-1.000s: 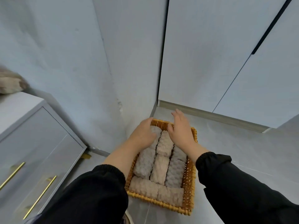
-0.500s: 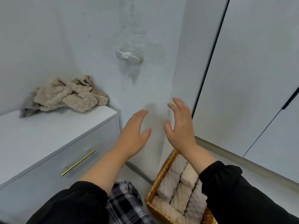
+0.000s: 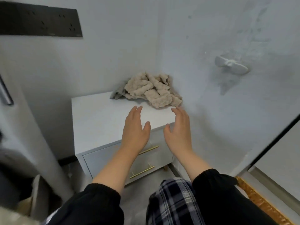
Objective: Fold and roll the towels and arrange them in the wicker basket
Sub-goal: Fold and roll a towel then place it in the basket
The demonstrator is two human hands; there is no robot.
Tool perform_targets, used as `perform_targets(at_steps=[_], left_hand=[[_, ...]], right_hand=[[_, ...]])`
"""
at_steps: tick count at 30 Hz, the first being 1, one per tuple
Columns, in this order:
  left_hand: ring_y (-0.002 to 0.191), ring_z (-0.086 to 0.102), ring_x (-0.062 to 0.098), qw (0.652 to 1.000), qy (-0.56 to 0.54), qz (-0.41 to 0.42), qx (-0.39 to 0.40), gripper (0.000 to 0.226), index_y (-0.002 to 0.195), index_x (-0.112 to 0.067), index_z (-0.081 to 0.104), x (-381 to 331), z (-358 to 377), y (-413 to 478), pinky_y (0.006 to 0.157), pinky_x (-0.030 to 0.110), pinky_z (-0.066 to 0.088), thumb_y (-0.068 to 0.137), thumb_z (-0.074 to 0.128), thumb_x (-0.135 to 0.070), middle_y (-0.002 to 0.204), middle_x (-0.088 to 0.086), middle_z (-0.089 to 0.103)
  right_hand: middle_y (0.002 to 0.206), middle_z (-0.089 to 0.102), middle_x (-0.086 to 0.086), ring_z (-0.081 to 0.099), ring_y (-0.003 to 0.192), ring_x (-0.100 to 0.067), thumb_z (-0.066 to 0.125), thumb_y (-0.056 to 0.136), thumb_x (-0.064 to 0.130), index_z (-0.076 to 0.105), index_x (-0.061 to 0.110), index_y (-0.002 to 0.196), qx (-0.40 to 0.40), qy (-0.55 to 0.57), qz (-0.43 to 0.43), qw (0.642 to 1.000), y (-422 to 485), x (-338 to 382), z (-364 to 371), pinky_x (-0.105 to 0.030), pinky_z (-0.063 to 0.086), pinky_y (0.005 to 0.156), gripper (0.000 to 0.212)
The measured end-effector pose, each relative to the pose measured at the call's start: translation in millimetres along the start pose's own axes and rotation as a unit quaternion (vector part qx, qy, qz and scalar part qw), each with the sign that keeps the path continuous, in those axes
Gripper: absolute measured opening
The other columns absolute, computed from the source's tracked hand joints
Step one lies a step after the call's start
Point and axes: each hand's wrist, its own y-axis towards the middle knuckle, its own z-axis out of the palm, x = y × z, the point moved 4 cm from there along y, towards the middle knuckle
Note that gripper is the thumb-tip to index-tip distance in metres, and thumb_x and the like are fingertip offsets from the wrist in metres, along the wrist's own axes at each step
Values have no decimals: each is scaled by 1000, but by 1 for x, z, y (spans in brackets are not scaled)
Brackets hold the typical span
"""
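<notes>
A heap of crumpled beige towels (image 3: 152,91) lies at the back right corner of the white cabinet top (image 3: 99,119), with a grey towel (image 3: 117,93) showing at its left. My left hand (image 3: 135,129) and my right hand (image 3: 179,129) are stretched out side by side in the air over the cabinet's front, fingers straight, both holding nothing, a short way in front of the heap. Only a strip of the wicker basket's rim (image 3: 258,198) shows at the lower right; its contents are out of view.
The cabinet has two drawers with gold handles (image 3: 148,149). A white hook (image 3: 231,64) sticks out of the wall on the right. A dark socket strip (image 3: 40,21) sits on the wall upper left. A grey curved panel (image 3: 32,127) stands at the left.
My hands left the rolled towels in the basket and rose toward the cabinet. The view swung left, so the basket slid almost out of sight and the towel heap came to the centre.
</notes>
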Motion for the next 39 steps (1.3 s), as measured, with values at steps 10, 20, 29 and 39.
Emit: perform_targets(at_steps=[10, 20, 29, 39], left_hand=[[147, -1, 27, 959, 269, -74, 45, 63, 153, -17, 9, 71, -5, 56, 118, 45, 10, 99, 38, -35, 161, 7, 3], [147, -11, 28, 915, 337, -140, 174, 66, 152, -23, -6, 116, 16, 83, 117, 52, 2, 99, 21, -52, 161, 5, -8], [147, -11, 27, 912, 343, -143, 172, 62, 153, -25, 5, 125, 17, 92, 117, 53, 0, 98, 19, -52, 161, 4, -7], [147, -10, 28, 920, 322, -154, 160, 60, 152, -25, 10, 125, 20, 101, 116, 54, 0, 99, 23, -49, 161, 4, -4]], right_hand=[[153, 25, -11, 16, 143, -26, 55, 88, 16, 34, 7, 141, 41, -70, 32, 996, 44, -18, 69, -38, 11, 119, 58], [160, -5, -8, -7, 147, -28, 54, 91, 38, 13, 17, 151, 96, -227, -27, 969, 129, -15, 100, -57, 5, 115, 75], [159, 8, -11, 1, 146, -33, 64, 81, 41, -3, 17, 152, 192, -315, -52, 928, 227, -10, 133, -58, 1, 114, 101], [79, 47, -2, 47, 93, -27, 47, 76, 2, 46, 15, 78, 88, -324, -63, 940, 250, -4, 131, -35, 32, 74, 14]])
